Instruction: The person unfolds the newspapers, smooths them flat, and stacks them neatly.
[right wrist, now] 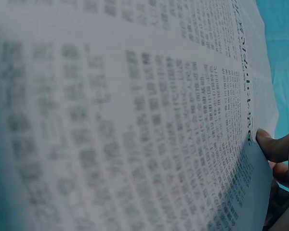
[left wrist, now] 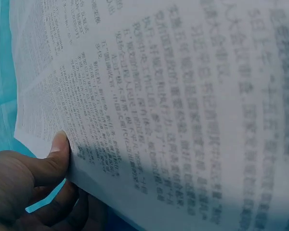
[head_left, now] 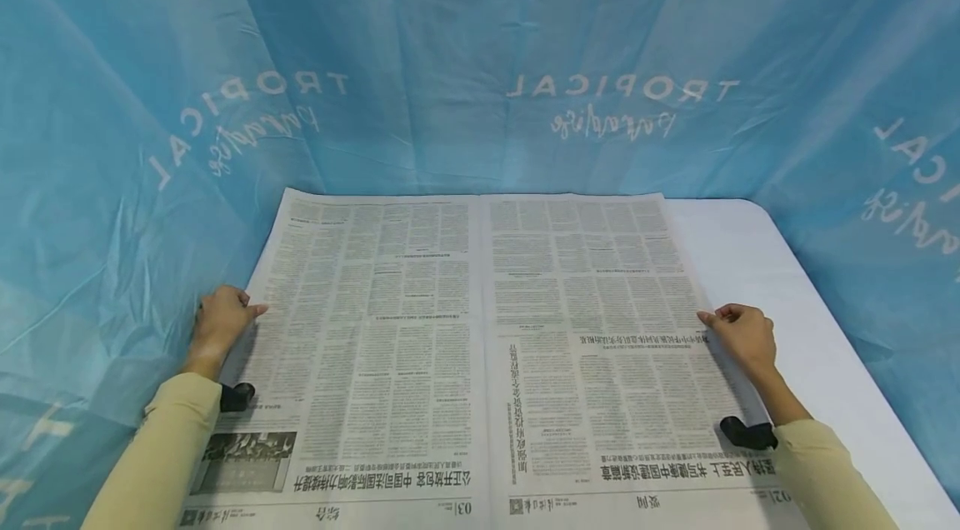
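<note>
A wide newspaper (head_left: 420, 288) lies opened out in front of me, its print upside down from my side and a fold line running down its middle. My left hand (head_left: 222, 320) pinches the left edge, with the thumb (left wrist: 60, 149) on top of the sheet and the other fingers bent below it. At the opposite edge, my right hand (head_left: 744, 336) pinches the paper in the same way, its thumb (right wrist: 269, 144) on the printed face. Whatever part of the fingers lies behind the sheet is hidden in both wrist views.
Beneath the newspaper is a white table (head_left: 757, 263), showing mostly along the right side. Blue printed curtains (head_left: 480, 38) hang behind it and on both sides, close to the left hand. Black wrist cameras (head_left: 747, 433) sit over the paper at both wrists.
</note>
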The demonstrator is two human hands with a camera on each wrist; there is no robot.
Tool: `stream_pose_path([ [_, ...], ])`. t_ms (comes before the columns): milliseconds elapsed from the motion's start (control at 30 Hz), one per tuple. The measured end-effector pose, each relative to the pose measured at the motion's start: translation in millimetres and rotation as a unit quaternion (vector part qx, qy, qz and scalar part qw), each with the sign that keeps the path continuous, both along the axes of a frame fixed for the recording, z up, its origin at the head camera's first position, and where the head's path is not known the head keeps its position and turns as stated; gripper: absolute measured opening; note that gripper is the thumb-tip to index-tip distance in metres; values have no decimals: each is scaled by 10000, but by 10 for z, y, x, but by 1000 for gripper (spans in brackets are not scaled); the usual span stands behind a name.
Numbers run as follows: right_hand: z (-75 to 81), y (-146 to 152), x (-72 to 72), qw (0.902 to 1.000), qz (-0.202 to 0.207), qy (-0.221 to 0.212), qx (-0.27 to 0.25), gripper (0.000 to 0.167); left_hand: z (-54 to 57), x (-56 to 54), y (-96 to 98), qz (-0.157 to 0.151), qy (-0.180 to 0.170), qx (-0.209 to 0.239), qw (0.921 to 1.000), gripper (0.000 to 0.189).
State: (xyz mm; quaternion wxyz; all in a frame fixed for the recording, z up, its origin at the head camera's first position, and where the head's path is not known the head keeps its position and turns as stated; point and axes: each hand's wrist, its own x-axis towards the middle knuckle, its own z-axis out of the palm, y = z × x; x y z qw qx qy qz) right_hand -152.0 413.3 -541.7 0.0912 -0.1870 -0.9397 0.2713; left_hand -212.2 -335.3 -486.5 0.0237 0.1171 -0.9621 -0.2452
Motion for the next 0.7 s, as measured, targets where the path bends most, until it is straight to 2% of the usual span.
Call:
stream_pose_path([
  [300,-10,40,-22,9995,256,-88,156,38,38,-1,26,229,-318,-82,9992,28],
  [700,6,93,-4,9972,554,-364,357,43,61,-35,45,343,-370,-219,9985,33],
])
